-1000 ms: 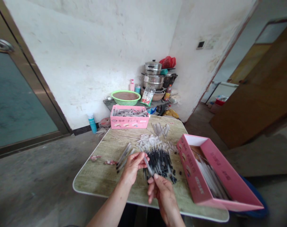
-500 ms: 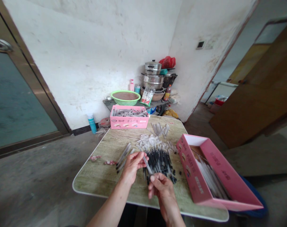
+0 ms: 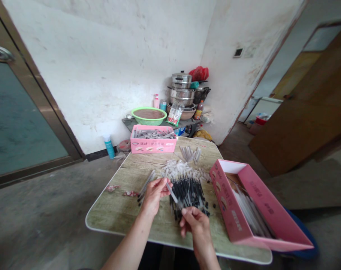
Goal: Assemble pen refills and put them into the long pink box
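My left hand point(image 3: 157, 193) pinches a slim translucent pen point(image 3: 172, 193), which slants down to the right. My right hand point(image 3: 197, 225) is just below the pen's lower end and apart from it. Its thumb and forefinger are pressed together; whatever is between them is too small to make out. Under and beyond both hands lies a pile of black-and-clear pen parts point(image 3: 190, 191). White translucent caps point(image 3: 177, 168) are heaped behind that pile. Several more pens point(image 3: 146, 183) lie left of my left hand.
A pink box point(image 3: 153, 146) full of pens stands at the table's far left. Another pink box point(image 3: 234, 213) with translucent tubes point(image 3: 252, 213) sits at the right edge. More clear tubes point(image 3: 190, 153) lie at the back. Behind are a green basin point(image 3: 149, 120) and stacked pots point(image 3: 181, 93).
My right hand has come away from the pen's lower end, moving slightly right and down. My left hand, still holding the pen, has shifted a little left.
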Demonstrator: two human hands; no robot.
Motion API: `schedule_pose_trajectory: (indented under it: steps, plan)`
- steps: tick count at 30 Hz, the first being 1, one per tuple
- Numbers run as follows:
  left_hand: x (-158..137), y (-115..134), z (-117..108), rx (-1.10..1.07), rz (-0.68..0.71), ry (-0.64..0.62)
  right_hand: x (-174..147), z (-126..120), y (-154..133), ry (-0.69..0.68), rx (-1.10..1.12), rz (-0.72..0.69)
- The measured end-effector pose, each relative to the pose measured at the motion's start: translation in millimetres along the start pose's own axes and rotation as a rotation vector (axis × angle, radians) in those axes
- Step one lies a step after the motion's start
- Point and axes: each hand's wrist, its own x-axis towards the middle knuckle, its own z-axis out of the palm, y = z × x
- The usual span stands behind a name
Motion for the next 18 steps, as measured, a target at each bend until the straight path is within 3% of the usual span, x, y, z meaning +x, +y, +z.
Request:
schedule_pose_trajectory:
  steps: [5,7,11,18]
  plan:
    - [10.4,-3.5,1.3,0.072,0.038,0.026,19.1,-29.5,-6.7,0.321,-0.805,-0.252]
    - [16.5,-5.4,8.0,0.191,0.114,0.033,24.6,-38.2,-7.2,0.379,-1.003,-0.298]
    - [27.2,-7.1,25.6,0.321,0.224,0.023,26.8,-41.7,-4.1,0.381,-1.152,-0.296]
    - [29.8,-11.8,32.9,0.254,0.173,0.026,29.9,-40.0,-5.9,0.409,-1.358,-0.225]
